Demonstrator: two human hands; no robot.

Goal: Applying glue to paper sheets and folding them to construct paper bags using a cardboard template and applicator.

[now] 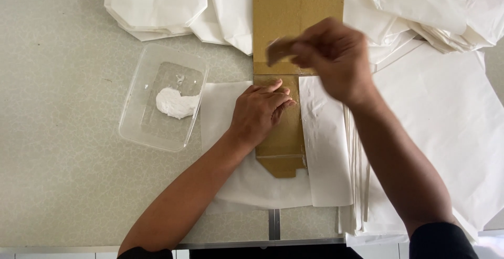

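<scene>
Head view
Left hand [261, 113]: lies flat, palm down, fingers together and stretched out, pressing on the card [281, 133]; it grips nothing.
Right hand [329, 59]: raised over the card's upper half, blurred; fingers bunched together at the tip, and whether they pinch something small I cannot tell.
Card: a long brown cardboard strip running away from the person, with a crease just above the left hand; the near end is cut to a blunt point. The lower half lies under the left fingers, the upper half under the right hand.
Sheet [325, 143]: white paper, folded up along the card's right edge, touching it; more of the same paper spreads out under the card to the left and toward the near edge.
Stack [446, 112]: white sheets piled to the right of the card, under the right forearm, layered edges showing beside the folded sheet.
Bags [157, 7]: folded white paper pieces heaped along the far side, overlapping both sides of the card's far end.
Tub [137, 88]: clear plastic, rectangular, open, just left of the paper and near the left hand, not touching it.
Paste [176, 103]: a white lump in the tub, toward its right wall; the remaining floor is bare.
Table [63, 159]: pale speckled top, open room to the left and near left; its near edge runs just below the paper.
</scene>
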